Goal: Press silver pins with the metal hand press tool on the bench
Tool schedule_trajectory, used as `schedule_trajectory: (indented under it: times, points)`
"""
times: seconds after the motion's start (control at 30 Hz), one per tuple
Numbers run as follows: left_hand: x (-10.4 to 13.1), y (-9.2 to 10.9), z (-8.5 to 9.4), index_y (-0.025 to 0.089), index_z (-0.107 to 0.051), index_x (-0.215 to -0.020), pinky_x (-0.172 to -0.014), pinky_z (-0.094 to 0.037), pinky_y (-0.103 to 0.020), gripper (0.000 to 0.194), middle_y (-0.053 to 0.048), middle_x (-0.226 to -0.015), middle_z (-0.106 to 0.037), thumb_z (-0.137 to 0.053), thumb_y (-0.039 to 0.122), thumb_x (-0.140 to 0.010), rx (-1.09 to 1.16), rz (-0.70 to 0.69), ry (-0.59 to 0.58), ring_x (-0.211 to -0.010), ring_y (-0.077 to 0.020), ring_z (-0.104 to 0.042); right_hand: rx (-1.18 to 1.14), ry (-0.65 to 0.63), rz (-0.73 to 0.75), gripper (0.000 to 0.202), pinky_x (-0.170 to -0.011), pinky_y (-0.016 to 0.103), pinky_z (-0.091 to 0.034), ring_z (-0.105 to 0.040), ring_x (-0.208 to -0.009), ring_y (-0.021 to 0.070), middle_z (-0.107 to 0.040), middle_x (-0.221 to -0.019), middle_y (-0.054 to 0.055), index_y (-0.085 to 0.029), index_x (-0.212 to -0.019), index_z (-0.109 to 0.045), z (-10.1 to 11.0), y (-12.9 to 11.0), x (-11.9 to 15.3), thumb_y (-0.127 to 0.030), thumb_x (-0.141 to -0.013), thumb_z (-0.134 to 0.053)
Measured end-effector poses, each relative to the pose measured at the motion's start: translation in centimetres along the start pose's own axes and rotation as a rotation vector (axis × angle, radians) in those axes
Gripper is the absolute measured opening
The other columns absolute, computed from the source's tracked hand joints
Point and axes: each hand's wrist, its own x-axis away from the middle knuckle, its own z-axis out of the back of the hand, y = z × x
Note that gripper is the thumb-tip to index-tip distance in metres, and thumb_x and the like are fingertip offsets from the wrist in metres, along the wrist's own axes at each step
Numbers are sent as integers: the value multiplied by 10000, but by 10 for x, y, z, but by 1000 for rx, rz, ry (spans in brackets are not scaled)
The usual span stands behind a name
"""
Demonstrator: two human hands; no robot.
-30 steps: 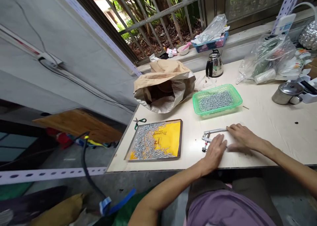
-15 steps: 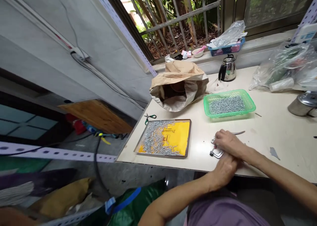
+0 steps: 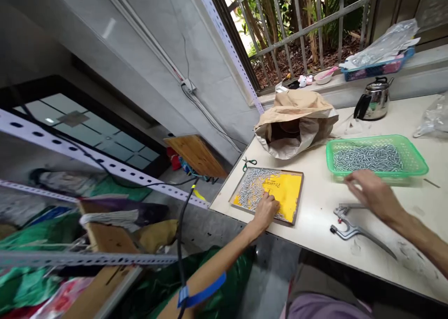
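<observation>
My left hand (image 3: 266, 211) is down in the shallow tray (image 3: 300, 195), its fingers curled together over the near part of the small silvery metal pins (image 3: 250, 188). What its fingertips pinch, if anything, is hidden. A yellow sheet (image 3: 289, 193) with print lines the tray. My right hand (image 3: 376, 195) hovers at the near edge of the green plastic basket (image 3: 416, 162), fingers loosely apart and holding nothing that I can see. More metal pins (image 3: 367, 158) fill the basket. Below my right hand, a plier-like metal hand tool (image 3: 348, 232) with long handles rests on the table.
An open brown paper bag (image 3: 297, 118) stands behind the tray, and small scissors (image 3: 249, 162) lie at its left. A steel kettle (image 3: 376, 100) stands at the back beside a clear plastic bag (image 3: 434, 118). The table's near edge (image 3: 315, 249) runs before me.
My hands have parted and let go of the metal hand tool. The left has reached into the tray, the right has moved toward the basket. The view has turned left.
</observation>
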Motion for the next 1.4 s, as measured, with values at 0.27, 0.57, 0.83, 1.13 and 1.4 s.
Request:
schedule_trajectory:
  times: [0.27, 0.57, 0.83, 1.13, 1.4]
  points:
    - [-2, 10, -2, 172, -674, -722, -814, -437, -331, 213, -77, -779, -632, -512, 147, -857, 111, -4, -12, -867, -211, -545, 37, -332, -176, 279, -635, 301, -474, -595, -728, 181, -599, -894, 71, -205, -929, -625, 30, 4, 55, -274, -913, -355]
    - [-26, 123, 0, 118, -706, -771, -572, -416, -215, 203, -36, -701, -676, -601, 286, -726, 1024, 223, -314, -630, -134, -577, 120, -586, -287, 158, -505, 254, -301, -497, -601, 126, -514, -786, 14, -202, -761, -494, 4, -22, 107, -122, -861, -400]
    - [-36, 150, -10, 114, -714, -694, -528, -349, -200, 201, -3, -575, -637, -602, 281, -688, 831, 245, -429, -571, -113, -537, 74, -495, -271, 151, -506, 271, -223, -436, -596, 118, -469, -764, 2, -200, -805, -494, -2, -20, 117, -105, -863, -392]
    - [-49, 141, -20, 127, -610, -550, -452, -351, -203, 225, 55, -417, -468, -646, 329, -643, 887, 250, -689, -423, -74, -413, 105, -589, -291, 202, -528, 277, -246, -472, -637, 135, -518, -815, 25, -189, -840, -530, 5, -28, 110, -50, -850, -383]
    - [-48, 137, -27, 130, -580, -541, -437, -387, -211, 276, 61, -414, -453, -692, 374, -607, 939, 265, -767, -404, -69, -411, 93, -557, -278, 573, -913, 419, -390, -420, -1208, 326, -421, -1368, 165, -184, -1219, -514, 10, -9, 105, -316, -699, -716]
